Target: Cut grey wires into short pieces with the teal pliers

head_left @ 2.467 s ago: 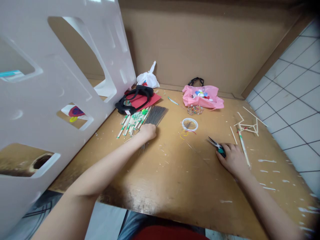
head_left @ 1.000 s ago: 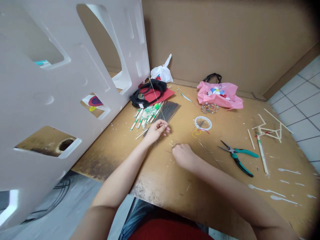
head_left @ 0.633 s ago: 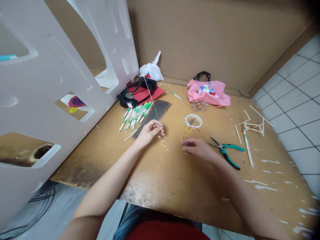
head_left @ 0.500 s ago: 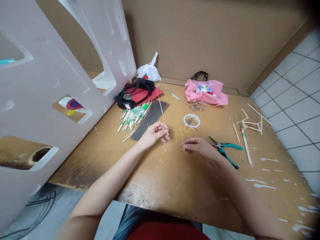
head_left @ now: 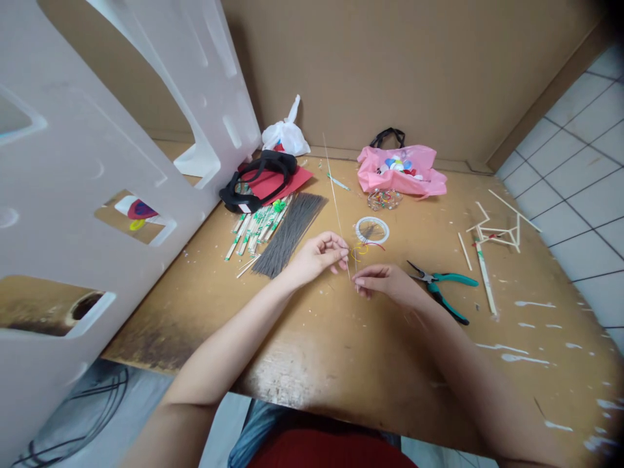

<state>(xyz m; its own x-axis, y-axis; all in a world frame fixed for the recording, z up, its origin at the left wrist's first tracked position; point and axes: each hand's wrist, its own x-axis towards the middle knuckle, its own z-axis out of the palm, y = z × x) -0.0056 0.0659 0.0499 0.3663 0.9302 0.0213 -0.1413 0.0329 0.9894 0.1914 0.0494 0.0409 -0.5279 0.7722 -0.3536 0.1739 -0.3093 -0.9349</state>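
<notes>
My left hand (head_left: 316, 259) is shut around a long, very thin pale rod (head_left: 335, 195) that rises high above the fingers and runs down past them. My right hand (head_left: 385, 281) reaches in from the right, its fingertips pinching a short thin wire (head_left: 355, 266) close to the rod's lower end. A bundle of dark grey thin strands (head_left: 287, 235) lies just left of my left hand. Teal-handled pliers (head_left: 441, 292) rest on the table to the right of my right hand, untouched.
Green-marked wooden sticks (head_left: 256, 227) lie by a black strap (head_left: 256, 182) on red paper (head_left: 277, 182). Behind stand a white wire ring (head_left: 372, 230) and pink bag (head_left: 400, 170). A stick frame (head_left: 497, 227) lies right; a white foam panel (head_left: 97, 130) looms left.
My right hand has let go of the pliers, which now lie on the table. My left hand has left the grey bundle, raised a thin rod, and both hands have drawn closer together.
</notes>
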